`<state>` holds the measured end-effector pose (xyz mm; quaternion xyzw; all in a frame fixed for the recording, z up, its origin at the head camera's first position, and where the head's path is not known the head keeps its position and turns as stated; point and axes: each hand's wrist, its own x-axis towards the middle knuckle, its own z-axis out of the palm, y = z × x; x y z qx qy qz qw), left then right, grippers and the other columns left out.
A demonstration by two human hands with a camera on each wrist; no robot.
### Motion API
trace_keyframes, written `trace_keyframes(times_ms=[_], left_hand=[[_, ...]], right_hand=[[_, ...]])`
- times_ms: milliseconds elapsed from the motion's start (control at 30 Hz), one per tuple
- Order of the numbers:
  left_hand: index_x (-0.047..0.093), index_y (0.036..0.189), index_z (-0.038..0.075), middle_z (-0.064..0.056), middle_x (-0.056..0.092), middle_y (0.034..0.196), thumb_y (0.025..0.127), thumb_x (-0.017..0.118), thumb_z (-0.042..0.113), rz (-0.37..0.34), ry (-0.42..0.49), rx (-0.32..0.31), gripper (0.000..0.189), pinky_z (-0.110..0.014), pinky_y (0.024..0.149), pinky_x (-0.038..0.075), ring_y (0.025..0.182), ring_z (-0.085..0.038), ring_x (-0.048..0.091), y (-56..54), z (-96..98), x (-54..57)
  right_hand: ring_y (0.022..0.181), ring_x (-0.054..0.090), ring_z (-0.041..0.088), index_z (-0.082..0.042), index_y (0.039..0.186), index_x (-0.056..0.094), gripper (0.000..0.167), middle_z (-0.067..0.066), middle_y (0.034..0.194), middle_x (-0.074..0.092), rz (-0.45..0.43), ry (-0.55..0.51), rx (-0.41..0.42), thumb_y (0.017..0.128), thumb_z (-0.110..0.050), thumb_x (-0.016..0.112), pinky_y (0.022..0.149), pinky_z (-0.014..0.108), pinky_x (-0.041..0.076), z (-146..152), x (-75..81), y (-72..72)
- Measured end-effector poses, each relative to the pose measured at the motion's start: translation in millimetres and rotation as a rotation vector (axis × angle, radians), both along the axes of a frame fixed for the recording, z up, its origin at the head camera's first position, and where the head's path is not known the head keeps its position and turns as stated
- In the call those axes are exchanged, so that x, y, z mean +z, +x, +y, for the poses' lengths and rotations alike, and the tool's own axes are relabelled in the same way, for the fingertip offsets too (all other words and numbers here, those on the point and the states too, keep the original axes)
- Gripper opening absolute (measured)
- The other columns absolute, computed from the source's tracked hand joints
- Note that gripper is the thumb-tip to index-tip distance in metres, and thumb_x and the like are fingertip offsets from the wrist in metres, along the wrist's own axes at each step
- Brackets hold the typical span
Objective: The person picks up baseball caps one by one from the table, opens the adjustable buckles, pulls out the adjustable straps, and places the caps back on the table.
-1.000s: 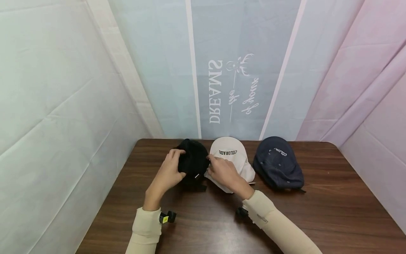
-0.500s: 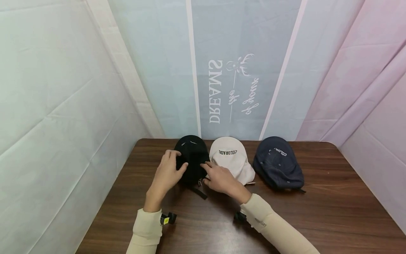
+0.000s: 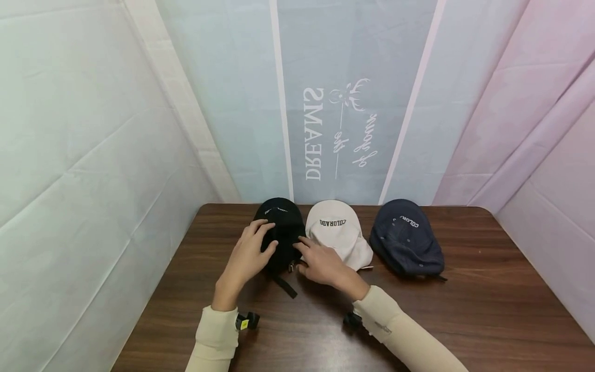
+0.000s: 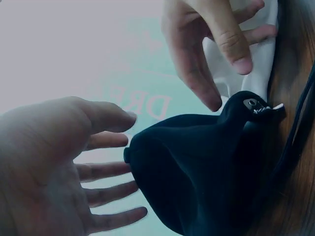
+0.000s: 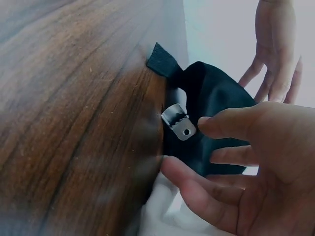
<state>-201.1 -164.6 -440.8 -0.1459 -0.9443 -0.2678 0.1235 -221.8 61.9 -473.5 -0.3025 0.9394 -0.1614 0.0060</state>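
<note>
A black baseball cap rests at the back left of the table, its brim toward the backdrop. My left hand is at the cap's left side, fingers spread and relaxed; in the left wrist view they stand close to the cap's edge. On the other side, my right hand has its loosely bent fingertips at the cap's right rear, overlapping the white cap in the head view. The right thumb is right by a metal buckle in the right wrist view. A loose black strap extends toward me.
A navy cap sits right of the white one, all in a row along the back of the brown wooden table. A cloth backdrop rises behind, with fabric walls on both sides.
The black cap's brim, earlier folded under the hands, now lies flat toward the backdrop. Both hands have loosened from the cap, and its strap has swung out toward me.
</note>
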Motion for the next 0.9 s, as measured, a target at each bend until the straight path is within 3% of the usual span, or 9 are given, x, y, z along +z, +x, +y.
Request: trace_keyframes(times_ms=[133, 300, 533, 700, 900], left_hand=[[0.071, 0.133, 0.008, -0.012, 0.059, 0.148, 0.103, 0.07, 0.016, 0.107, 0.016, -0.022, 0.031, -0.052, 0.109, 0.052, 0.135, -0.033, 0.053, 0.2, 6.2, 0.9], [0.078, 0.115, 0.007, -0.009, 0.066, 0.131, 0.1, 0.07, 0.006, 0.241, 0.062, -0.066, 0.017, -0.045, 0.095, 0.057, 0.118, -0.029, 0.057, -0.5, 16.3, 1.1], [0.079, 0.109, 0.008, -0.005, 0.068, 0.122, 0.1, 0.07, 0.004, 0.251, 0.073, -0.161, 0.013, -0.04, 0.087, 0.057, 0.112, -0.026, 0.059, -0.8, 35.3, -3.3], [0.079, 0.107, 0.012, -0.001, 0.07, 0.12, 0.1, 0.07, 0.004, 0.249, 0.067, -0.208, 0.014, -0.036, 0.089, 0.058, 0.112, -0.021, 0.061, -3.6, 50.9, -7.6], [0.079, 0.103, 0.013, 0.0, 0.071, 0.117, 0.097, 0.071, -0.001, 0.277, 0.089, -0.276, 0.017, -0.034, 0.091, 0.057, 0.111, -0.019, 0.06, -9.8, 69.1, -9.4]], right_hand=[[0.116, 0.073, 0.031, -0.011, 0.147, 0.062, 0.05, 0.011, 0.158, 0.055, 0.008, -0.034, 0.013, 0.101, -0.028, 0.073, 0.081, 0.048, 0.061, 5, 7.1, 3.8], [0.085, 0.074, 0.021, -0.015, 0.141, 0.067, 0.044, 0.005, 0.149, 0.063, 0.093, -0.081, 0.02, 0.1, -0.029, 0.075, 0.069, 0.039, 0.058, 17, 16.6, 9.2], [0.065, 0.059, 0.005, -0.017, 0.12, 0.076, 0.025, -0.001, 0.124, 0.072, 0.198, -0.134, 0.017, 0.097, -0.025, 0.079, 0.058, 0.025, 0.047, 39, 29.3, 15.5], [0.073, 0.062, 0.005, -0.019, 0.112, 0.078, 0.02, -0.005, 0.113, 0.073, 0.242, -0.105, -0.006, 0.094, -0.022, 0.083, 0.06, 0.022, 0.048, 58, 34.3, 17.0], [0.098, 0.07, 0.018, -0.018, 0.111, 0.078, 0.022, 0.0, 0.12, 0.074, 0.254, -0.081, -0.065, 0.091, -0.011, 0.082, 0.07, 0.033, 0.057, 84, 37.8, 15.4]])
